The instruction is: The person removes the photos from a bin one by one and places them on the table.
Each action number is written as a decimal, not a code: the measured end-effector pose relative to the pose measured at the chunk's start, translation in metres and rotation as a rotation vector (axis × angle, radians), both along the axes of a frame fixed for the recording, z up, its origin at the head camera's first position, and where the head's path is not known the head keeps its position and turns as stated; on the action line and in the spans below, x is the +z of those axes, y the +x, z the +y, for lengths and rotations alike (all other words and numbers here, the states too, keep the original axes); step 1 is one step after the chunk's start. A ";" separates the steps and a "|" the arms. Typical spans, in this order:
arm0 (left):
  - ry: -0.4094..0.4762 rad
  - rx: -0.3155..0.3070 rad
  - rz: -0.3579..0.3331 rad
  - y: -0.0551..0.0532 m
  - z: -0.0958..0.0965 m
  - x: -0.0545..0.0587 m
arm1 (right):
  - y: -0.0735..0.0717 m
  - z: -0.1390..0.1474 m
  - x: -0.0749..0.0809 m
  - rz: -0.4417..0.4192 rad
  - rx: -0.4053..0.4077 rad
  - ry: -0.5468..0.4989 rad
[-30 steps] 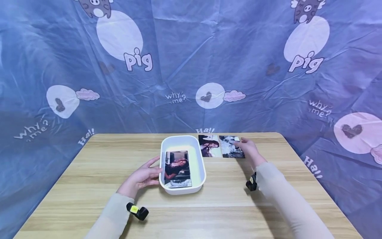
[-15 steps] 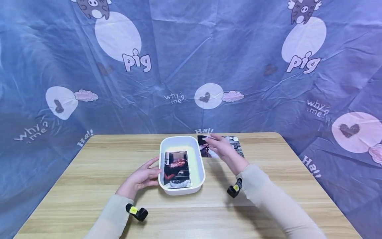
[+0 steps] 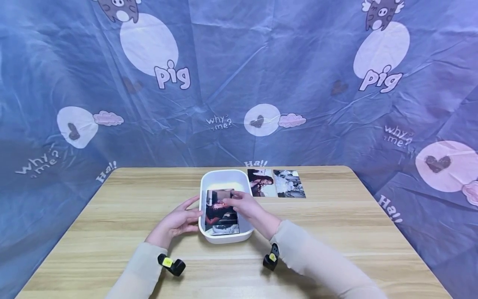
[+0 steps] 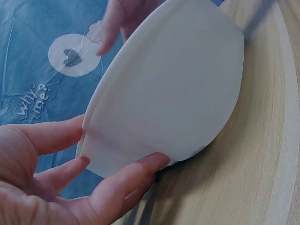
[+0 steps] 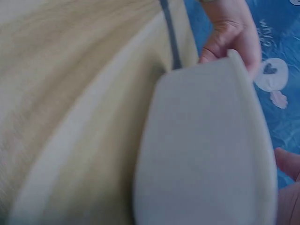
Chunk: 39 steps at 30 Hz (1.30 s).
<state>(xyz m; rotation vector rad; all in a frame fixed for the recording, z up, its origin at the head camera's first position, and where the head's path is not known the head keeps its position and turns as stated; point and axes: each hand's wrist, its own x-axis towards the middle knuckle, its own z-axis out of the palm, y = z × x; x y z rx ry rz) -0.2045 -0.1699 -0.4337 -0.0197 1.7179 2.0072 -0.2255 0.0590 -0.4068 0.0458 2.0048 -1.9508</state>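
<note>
A white plastic tub [image 3: 225, 239] stands on the table with two overlapping photos inside: a photo of a red-haired figure [image 3: 214, 216] on top and a black-and-white photo [image 3: 224, 229] showing below it. My left hand [image 3: 179, 220] rests against the tub's left wall; in the left wrist view its spread fingers [image 4: 56, 135] touch the rim and outer side. Over the tub's right rim reaches my right hand [image 3: 248, 207], fingertips close over the top photo. In the right wrist view the tub's wall [image 5: 201, 140] hides most of that hand.
Two more photos lie side by side behind the tub to its right: one of a dark-haired figure [image 3: 262, 183] and one black-and-white [image 3: 289, 184]. Behind the wooden table [image 3: 130, 199] hangs a blue printed cloth [image 3: 231, 83].
My right hand has left the black-and-white photo at the back right and moved left and nearer, over the tub. The left hand and the photos keep their places.
</note>
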 end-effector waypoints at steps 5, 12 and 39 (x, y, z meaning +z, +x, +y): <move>-0.005 0.000 0.002 -0.001 0.000 -0.001 | 0.004 -0.007 -0.012 0.022 -0.053 0.165; -0.006 -0.010 0.001 -0.002 0.000 -0.001 | 0.002 -0.014 -0.021 0.008 -0.106 0.187; 0.008 -0.018 -0.017 -0.005 -0.002 0.002 | -0.007 -0.021 -0.022 -0.095 -0.165 0.195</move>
